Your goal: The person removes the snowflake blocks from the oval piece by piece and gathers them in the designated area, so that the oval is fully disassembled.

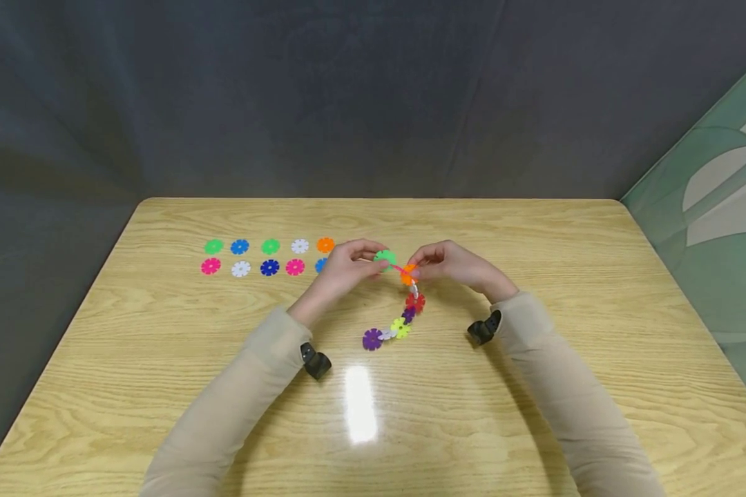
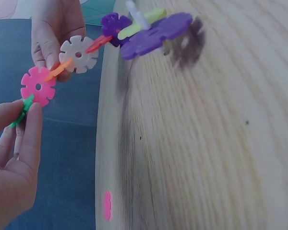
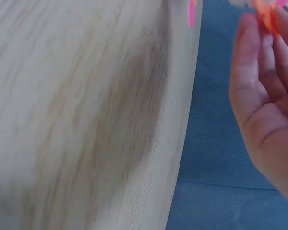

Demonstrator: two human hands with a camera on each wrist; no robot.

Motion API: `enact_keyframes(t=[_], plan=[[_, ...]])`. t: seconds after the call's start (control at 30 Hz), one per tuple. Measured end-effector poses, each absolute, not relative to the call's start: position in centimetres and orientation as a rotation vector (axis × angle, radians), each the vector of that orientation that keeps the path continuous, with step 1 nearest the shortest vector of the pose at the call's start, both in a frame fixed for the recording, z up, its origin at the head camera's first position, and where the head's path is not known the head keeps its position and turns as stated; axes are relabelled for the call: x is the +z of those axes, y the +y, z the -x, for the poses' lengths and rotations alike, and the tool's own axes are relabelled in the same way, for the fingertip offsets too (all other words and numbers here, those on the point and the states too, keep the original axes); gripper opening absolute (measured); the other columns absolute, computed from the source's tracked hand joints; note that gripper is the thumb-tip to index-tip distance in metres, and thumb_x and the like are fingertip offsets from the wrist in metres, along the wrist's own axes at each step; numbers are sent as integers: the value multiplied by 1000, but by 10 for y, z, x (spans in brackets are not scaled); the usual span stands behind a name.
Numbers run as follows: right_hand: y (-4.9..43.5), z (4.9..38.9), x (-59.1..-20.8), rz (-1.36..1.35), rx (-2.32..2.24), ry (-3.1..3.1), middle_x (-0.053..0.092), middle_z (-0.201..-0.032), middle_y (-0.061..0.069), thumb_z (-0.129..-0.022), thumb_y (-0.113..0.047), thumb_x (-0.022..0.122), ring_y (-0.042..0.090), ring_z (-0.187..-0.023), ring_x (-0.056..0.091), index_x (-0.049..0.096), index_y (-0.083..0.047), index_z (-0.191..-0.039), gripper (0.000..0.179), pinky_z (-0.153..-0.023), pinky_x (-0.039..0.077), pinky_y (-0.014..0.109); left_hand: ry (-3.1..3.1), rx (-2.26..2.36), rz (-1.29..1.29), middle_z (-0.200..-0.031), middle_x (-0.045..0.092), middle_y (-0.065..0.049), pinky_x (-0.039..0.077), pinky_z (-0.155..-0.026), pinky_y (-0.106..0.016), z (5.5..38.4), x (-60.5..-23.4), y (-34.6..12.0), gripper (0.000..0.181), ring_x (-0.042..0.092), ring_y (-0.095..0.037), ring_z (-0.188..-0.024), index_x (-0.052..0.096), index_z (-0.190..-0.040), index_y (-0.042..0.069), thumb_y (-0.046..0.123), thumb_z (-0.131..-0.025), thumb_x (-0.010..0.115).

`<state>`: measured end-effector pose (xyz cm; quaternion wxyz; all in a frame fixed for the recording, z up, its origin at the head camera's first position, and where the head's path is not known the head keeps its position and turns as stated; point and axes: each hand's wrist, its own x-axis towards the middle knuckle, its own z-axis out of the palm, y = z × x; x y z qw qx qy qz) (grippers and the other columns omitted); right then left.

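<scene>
A curved chain of notched plastic snowflake discs is held between both hands. My left hand (image 1: 343,271) pinches the green disc (image 1: 385,258) at one end. This disc is slotted into a pink disc (image 2: 30,79), which joins an orange disc (image 1: 408,276). The orange one is gripped between the fingertips of my right hand (image 1: 456,266). Beyond it follow a white disc (image 2: 72,50), a red disc (image 1: 418,302), a dark purple disc (image 1: 408,315), a yellow disc (image 1: 400,328) and another white one. A purple disc (image 1: 372,339) forms the far end, close over the table.
Left of the hands, two rows of loose discs lie flat on the wooden table (image 1: 161,386), among them a green disc (image 1: 214,246), a dark blue disc (image 1: 270,268) and an orange disc (image 1: 326,245). My left hand partly covers a blue disc (image 1: 320,265). A dark curtain (image 1: 373,103) hangs behind.
</scene>
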<state>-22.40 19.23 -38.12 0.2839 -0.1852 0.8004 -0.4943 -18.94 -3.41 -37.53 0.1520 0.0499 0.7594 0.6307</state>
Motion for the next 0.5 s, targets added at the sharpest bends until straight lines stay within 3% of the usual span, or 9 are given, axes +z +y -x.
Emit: enact_keyframes(t=[0.3,0.5], plan=[[185,220,-374,432,-1438,2162,66,-88,-8,-94,-15,59,13,-88,61,62,0,-110,23,-97,49,45,2106,1944,-78,-103,67,-13,56,-93,-41,185,-376,-34,31,62,-43,-106,60,-119,-2,11,-91,65],[181,216,-370,414,-1526,2145,64,-85,-7,-94,-9,57,18,-81,58,60,3,-111,21,-94,48,47,2070,2037,-45,-102,66,-12,58,-86,-30,184,-374,-34,29,62,-41,-107,61,-117,-3,9,-91,65]])
